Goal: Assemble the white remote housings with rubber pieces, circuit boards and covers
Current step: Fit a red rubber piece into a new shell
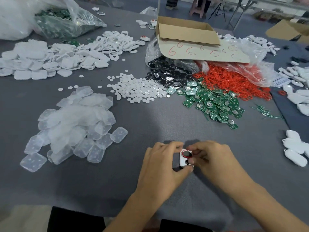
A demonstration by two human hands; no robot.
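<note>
A worker's left hand [160, 164] gripped a white remote housing [184, 160] low over the near edge of the grey desk [150, 124], thumb under its lower end and fingers curled over the top, apparently to brace it. The right hand [215, 158] was curled against the housing's right side, fingertips pinching at a red rubber ring [186, 153] seated around a dark window. Whether the ring was fully pressed home could not be told, as the fingers covered part of it.

Parts lay sorted in heaps within reach, seemingly so that each could be picked in turn: clear rubber pads [75, 124] to the left, small white discs [138, 89] at centre, green circuit boards [215, 104] just beside loose red rings [234, 82], and black pieces [170, 72] spilling from a plastic bag. White covers [41, 62] and open white frames [117, 42] were heaped farther back, near a cardboard box [187, 30]. White units [296, 148], probably finished, lay at the right edge, well apart from the raw parts.
</note>
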